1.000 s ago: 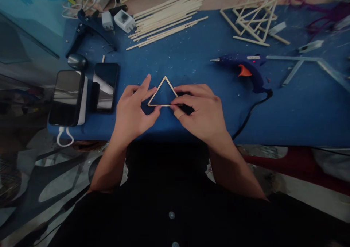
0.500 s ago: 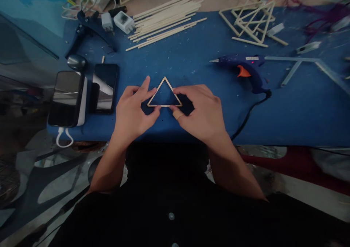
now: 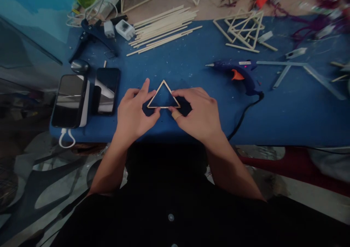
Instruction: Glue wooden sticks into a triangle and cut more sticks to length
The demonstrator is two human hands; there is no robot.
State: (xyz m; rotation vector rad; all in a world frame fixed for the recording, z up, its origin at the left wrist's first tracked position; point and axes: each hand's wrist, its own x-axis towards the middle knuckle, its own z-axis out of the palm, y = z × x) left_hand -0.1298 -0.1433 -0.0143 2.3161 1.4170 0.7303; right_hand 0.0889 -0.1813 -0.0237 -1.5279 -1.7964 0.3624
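A small triangle of thin wooden sticks (image 3: 156, 95) lies flat on the blue table (image 3: 191, 72) in front of me. My left hand (image 3: 133, 112) pinches its lower left corner, the forefinger lying along the left side. My right hand (image 3: 199, 114) pinches the lower right corner, with a plaster on the thumb. Both hands press the triangle against the table.
A blue glue gun (image 3: 237, 73) with an orange trigger lies to the right, its cord running off the front edge. A bundle of loose sticks (image 3: 164, 28) and finished stick triangles (image 3: 243, 30) lie at the back. Two phones (image 3: 105, 90) and chargers sit at the left.
My hands and the triangle have stayed almost still; the right fingers shifted slightly at the corner. The view has tilted, so more of the table's far side shows.
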